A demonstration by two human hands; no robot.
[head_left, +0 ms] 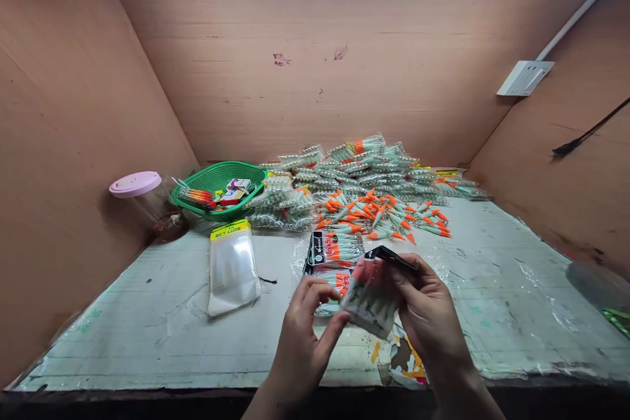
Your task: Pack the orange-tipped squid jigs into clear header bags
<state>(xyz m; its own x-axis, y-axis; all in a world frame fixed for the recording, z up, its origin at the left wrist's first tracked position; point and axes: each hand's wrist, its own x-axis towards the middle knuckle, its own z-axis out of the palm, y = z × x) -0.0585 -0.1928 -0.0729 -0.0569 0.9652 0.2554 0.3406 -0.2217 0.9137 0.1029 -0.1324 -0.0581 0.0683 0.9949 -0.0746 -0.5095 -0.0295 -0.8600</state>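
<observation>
Both my hands hold a small clear plastic packet (370,298) filled with orange-and-white lures, just above the mat near the front edge. My left hand (305,328) pinches its lower left corner with thumb and fingers. My right hand (428,315) grips the packet's right side and its black header. Just behind lie filled packets with black headers (331,251). A loose heap of orange-tipped lures (378,213) sits farther back, with a pile of wrapped lures (354,164) against the rear wall.
A stack of empty bags with a yellow label (232,266) lies to the left. A green basket (219,189) and a pink-lidded jar (142,200) stand at the back left. Brown board walls enclose the grid mat (147,335). A socket (524,77) hangs on the right.
</observation>
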